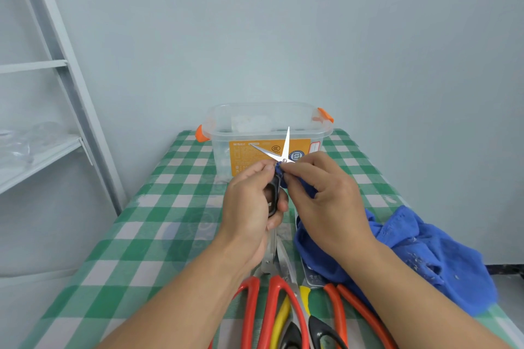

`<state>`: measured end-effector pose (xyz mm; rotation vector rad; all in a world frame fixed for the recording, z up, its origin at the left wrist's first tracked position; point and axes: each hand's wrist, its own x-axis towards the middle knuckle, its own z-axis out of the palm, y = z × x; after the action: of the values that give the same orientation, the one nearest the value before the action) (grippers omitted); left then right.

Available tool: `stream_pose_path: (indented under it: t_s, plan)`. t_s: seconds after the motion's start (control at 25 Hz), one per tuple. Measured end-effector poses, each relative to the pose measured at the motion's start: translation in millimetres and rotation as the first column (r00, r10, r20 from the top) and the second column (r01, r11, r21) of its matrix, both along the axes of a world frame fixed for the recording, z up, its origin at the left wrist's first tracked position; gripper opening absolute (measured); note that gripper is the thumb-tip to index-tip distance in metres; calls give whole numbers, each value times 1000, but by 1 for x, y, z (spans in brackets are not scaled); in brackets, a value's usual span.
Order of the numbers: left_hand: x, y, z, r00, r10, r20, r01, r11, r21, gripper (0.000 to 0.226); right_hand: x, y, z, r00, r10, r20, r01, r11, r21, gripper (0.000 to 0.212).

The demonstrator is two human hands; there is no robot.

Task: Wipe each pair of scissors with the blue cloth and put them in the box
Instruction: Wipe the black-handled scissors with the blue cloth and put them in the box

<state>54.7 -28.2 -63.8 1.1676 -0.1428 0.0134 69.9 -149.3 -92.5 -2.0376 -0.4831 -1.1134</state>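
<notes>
Scissors (284, 151), small: black handles, steel blades spread in a V. They are held above the table (170, 178), in front of the box (224, 147). The long axis runs from the handles, low and near the person, up and away to the tips, which point at the box.

Left hand (249, 207): fingers curled tight round the black handles from the left, carrying the pair.

Right hand (326, 193): thumb and fingertips pinched together on a fold of cloth (425, 249), pressed at the pivot just below where the blades part.

Cloth: blue. One end sits in the right-hand pinch; the rest trails down to the right and lies heaped on the table.

Box: clear plastic with orange clips and an orange label, lid off, at the far end of the table, directly beyond the blade tips. Something pale is inside, but it cannot be made out.

Other scissors (269, 306): several pairs with red, yellow and black handles lie on the table under the forearms, blades pointing away.

Judgement: the wipe is at the pivot. The blades lie beyond the pinch, so the stroke likely runs outward along each blade to its tip. The box lies on that same line, and the left hand, holding the handles, is better placed for the drop. The open edges near the right fingertips call for care.
</notes>
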Motion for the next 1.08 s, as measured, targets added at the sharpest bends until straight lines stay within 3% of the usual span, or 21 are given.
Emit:
stream_pose_path:
  t_s: [0.2, 0.36, 0.44, 0.52, 0.64, 0.76, 0.92, 1.08]
  plan:
    - [3, 4, 1, 1000, 21, -9, -22, 999, -29, 19, -2, 1, 3, 955, 250, -162, -226, 962, 150, 16]
    - [3, 6, 1, 999, 28, -16, -28, 1000, -9, 19, -4, 1, 4, 926, 331, -183, -297, 936, 191, 16]
    - [3, 6, 2, 999, 32, -15, -32, 999, -7, 19, -2, 0, 1, 960, 258, -112, -247, 963, 105, 18]
    - [3, 5, 1, 999, 40, -16, -39, 999, 10, 19, 1, 0, -4, 996, 79, 42, -75, 991, -107, 22]
    - [2, 4, 0, 999, 26, -27, -25, 999, 47, 22, 2, 1, -5, 971, -123, 205, 180, 940, -289, 27]
    - [1, 1, 0, 1000, -2, -26, 4, 998, 63, 23, 3, -1, -3, 963, -173, 209, 220, 947, -233, 24]
    - [4, 1, -1, 1000, -27, -8, 28, 997, 70, 22, 1, -3, -1, 990, -127, 57, 130, 990, -54, 14]
    - [5, 1, -4, 1000, -30, 1, 30, 996, 88, 26, -1, -3, 1, 996, -84, 38, 87, 993, -78, 12]
